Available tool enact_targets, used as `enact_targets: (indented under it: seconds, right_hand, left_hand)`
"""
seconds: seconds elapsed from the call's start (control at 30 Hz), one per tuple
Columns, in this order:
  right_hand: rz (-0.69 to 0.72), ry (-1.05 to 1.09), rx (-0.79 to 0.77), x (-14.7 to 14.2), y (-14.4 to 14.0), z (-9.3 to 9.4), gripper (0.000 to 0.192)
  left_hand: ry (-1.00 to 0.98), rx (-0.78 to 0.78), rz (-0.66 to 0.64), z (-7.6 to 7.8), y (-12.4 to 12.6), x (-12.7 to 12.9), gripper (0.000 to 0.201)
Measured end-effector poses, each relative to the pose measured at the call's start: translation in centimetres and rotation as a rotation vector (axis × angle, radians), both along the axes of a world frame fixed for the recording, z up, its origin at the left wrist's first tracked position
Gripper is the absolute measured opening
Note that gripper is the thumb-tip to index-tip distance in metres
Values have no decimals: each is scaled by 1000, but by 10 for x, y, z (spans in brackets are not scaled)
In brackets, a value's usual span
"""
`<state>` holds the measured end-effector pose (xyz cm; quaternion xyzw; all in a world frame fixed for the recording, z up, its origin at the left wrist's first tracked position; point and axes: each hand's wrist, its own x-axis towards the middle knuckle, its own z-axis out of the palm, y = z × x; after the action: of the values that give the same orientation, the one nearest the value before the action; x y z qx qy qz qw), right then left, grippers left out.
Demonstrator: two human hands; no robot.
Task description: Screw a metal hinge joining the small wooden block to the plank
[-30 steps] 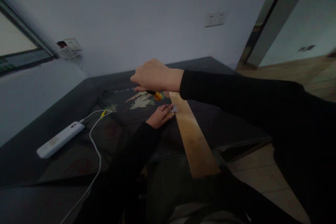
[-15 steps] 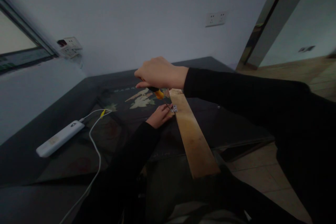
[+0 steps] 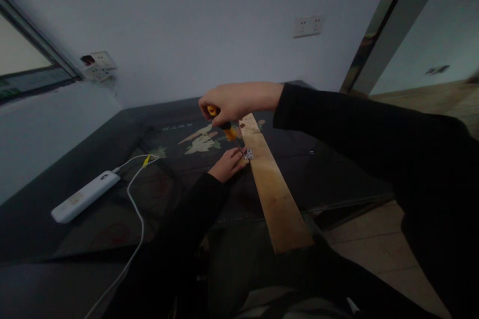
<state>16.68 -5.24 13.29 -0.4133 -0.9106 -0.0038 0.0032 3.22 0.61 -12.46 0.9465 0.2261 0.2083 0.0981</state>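
My right hand [image 3: 234, 102] is wrapped around the yellow and black handle of a screwdriver [image 3: 230, 132]. The screwdriver slants down to the right, its tip at the left leaf of a small metal hinge [image 3: 249, 153]. The hinge's right leaf lies on a long wooden board [image 3: 275, 194], along its left edge. My left hand [image 3: 228, 164] is closed at the hinge, its fingers and thumb around a small piece of wood [image 3: 244, 161] under the left leaf. Most of that piece is hidden by the hand.
The dark table [image 3: 187, 184] has a flower print, and the board's near end juts past its front edge. A white power bank [image 3: 86, 197] with a white cable [image 3: 136, 209] lies on the left. A wall with sockets [image 3: 308, 26] stands behind.
My right hand has turned on the screwdriver handle and shifted slightly right, so the yellow handle end now shows. My left hand, the hinge and the board look unmoved.
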Motion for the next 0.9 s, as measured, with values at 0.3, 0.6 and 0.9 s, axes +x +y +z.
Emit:
enact_targets:
  seconds: [0.3,0.6,0.9]
  right_hand:
    - [-128,110,259,11,-2,-17,46]
    - [38,-75,-232,-2,-4,8,41]
    - [-148,22,357,-11,-2,-13,43]
  left_hand:
    - [2,3,-22,3,1,-1,53]
    - [-2,17,-22,1,-1,-2,56]
    - [-11,21,4,1,-1,2,55]
